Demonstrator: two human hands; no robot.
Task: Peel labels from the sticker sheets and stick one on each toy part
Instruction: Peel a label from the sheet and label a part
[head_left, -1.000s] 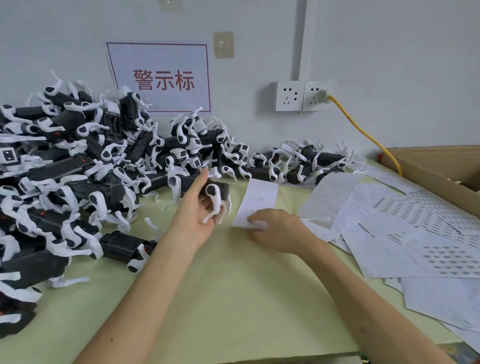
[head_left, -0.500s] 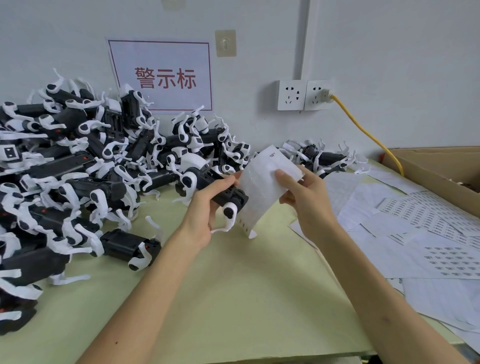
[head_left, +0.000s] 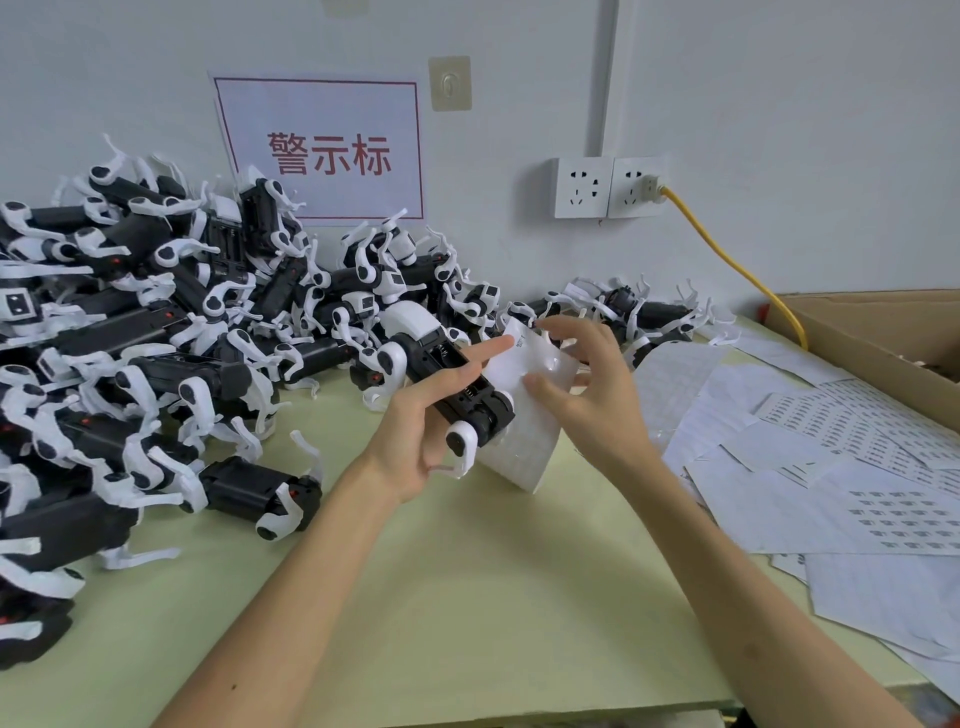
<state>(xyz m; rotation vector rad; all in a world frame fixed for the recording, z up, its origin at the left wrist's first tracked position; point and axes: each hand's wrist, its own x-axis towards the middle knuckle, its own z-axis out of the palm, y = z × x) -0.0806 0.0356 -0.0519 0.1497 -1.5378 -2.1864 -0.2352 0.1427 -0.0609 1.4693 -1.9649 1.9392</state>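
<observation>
Peel step, I reckon; left hand (head_left: 415, 441) clamped round toy (head_left: 457, 382); right hand (head_left: 597, 410) pinches sheet (head_left: 524, 447) just beside toy, spare fingers splayed; next: nail under one label.

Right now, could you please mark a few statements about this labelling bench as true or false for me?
1. The left hand grips a black-and-white toy part. True.
2. The sticker sheet lies flat on the table. False: it is held up beside the toy part, the right hand touching it.
3. The yellow cable is plugged into the right wall socket. True.
4. The cardboard box sits on the left. False: it stands at the table's right edge.
</observation>
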